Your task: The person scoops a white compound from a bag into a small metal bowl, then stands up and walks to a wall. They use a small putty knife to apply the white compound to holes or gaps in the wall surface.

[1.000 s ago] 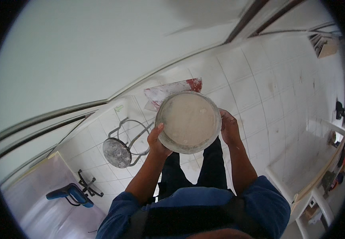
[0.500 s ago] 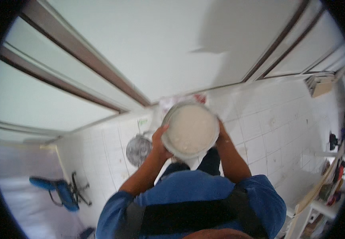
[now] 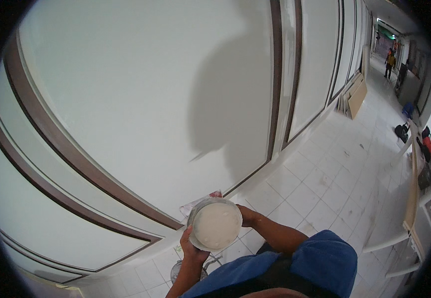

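Observation:
A round bucket (image 3: pixel 193 216) of cream-white paste (image 3: pixel 218 226) is held up in front of my body by both hands. My left hand (image 3: pixel 192 248) grips its lower left side, with the fingers wrapped round the wall. My right hand (image 3: pixel 247 216) is closed against its right side, and its fingers are partly hidden. Below, a grey, stained round container (image 3: pixel 177 272) stands on the floor, mostly covered by my left forearm. Behind the bucket, a white and red bag or sheet (image 3: pixel 200 202) lies at the foot of the wall.
A white wall (image 3: pixel 126 99) with brown trim (image 3: pixel 84 164) rises ahead. Flat boards (image 3: pixel 353 97) lean against it farther along the tiled floor (image 3: pixel 320 174). To the right are a long wooden plank (image 3: pixel 411 193) and a black bag (image 3: pixel 402 131). A person (image 3: pixel 389 63) is far down the corridor.
The view has swung up and to the right, bringing the corridor into sight and taking the blue chair out. Both hands still hold the bucket, which now appears lower in the picture.

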`<action>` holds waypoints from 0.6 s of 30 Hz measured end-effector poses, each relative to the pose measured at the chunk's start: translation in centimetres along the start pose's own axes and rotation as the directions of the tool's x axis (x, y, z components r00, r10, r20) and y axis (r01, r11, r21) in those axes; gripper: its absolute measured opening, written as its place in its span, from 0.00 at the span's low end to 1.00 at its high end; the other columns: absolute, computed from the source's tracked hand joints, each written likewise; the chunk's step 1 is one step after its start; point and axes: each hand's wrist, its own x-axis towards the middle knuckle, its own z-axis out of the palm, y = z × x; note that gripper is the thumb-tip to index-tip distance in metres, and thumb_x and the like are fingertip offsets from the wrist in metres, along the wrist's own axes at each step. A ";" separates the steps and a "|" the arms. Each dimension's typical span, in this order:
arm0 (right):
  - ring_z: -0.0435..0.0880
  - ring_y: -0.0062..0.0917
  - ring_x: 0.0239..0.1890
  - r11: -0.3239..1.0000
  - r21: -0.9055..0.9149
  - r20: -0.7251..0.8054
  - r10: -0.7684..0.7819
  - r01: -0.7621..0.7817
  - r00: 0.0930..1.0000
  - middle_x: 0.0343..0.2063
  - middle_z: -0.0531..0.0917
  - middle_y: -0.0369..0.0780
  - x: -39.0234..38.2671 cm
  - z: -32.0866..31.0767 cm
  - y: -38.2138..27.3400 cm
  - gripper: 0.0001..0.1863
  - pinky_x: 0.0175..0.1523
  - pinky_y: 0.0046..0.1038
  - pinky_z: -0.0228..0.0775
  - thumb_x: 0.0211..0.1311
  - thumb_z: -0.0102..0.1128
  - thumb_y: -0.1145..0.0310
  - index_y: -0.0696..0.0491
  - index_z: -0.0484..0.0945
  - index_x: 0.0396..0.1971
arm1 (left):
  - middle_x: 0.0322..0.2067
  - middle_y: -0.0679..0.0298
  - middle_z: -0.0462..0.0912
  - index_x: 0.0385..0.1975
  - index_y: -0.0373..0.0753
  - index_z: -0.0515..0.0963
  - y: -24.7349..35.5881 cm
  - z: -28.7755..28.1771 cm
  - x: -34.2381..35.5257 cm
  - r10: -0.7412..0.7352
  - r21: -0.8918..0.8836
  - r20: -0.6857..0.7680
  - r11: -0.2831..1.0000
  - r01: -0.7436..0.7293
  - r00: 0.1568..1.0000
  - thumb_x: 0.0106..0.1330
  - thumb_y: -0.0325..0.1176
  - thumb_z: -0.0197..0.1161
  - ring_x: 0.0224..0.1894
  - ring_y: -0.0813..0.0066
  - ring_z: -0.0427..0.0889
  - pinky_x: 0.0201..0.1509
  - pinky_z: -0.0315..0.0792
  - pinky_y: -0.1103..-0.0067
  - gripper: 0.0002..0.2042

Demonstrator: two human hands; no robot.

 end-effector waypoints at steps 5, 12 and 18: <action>0.80 0.23 0.51 0.972 0.235 -0.020 -0.009 0.013 1.000 0.49 0.83 0.39 -0.5 0.0 -1.1 0.17 0.58 0.30 0.72 0.64 0.61 0.66 0.57 0.79 0.50 | 0.61 0.50 0.70 0.65 0.37 0.62 -0.2 0.6 0.7 0.004 0.049 0.002 0.999 -0.004 1.000 0.64 0.50 0.51 0.62 0.50 0.71 0.65 0.66 0.55 0.32; 0.84 0.24 0.39 0.990 0.125 -0.115 -0.054 0.068 0.992 0.39 0.86 0.39 1.2 -3.1 -1.7 0.16 0.47 0.31 0.77 0.60 0.64 0.63 0.58 0.82 0.43 | 0.62 0.51 0.69 0.66 0.38 0.62 -1.4 2.0 2.8 0.036 0.066 -0.024 0.997 -0.034 0.999 0.66 0.50 0.49 0.63 0.51 0.70 0.66 0.65 0.55 0.31; 0.84 0.21 0.36 0.996 -0.060 -0.237 -0.076 0.064 0.969 0.32 0.87 0.38 1.0 -3.5 -3.1 0.09 0.42 0.31 0.77 0.57 0.65 0.65 0.55 0.84 0.34 | 0.62 0.51 0.69 0.67 0.39 0.61 -1.4 3.6 3.0 -0.028 0.002 -0.049 1.000 0.028 0.998 0.68 0.51 0.46 0.63 0.51 0.70 0.65 0.66 0.56 0.31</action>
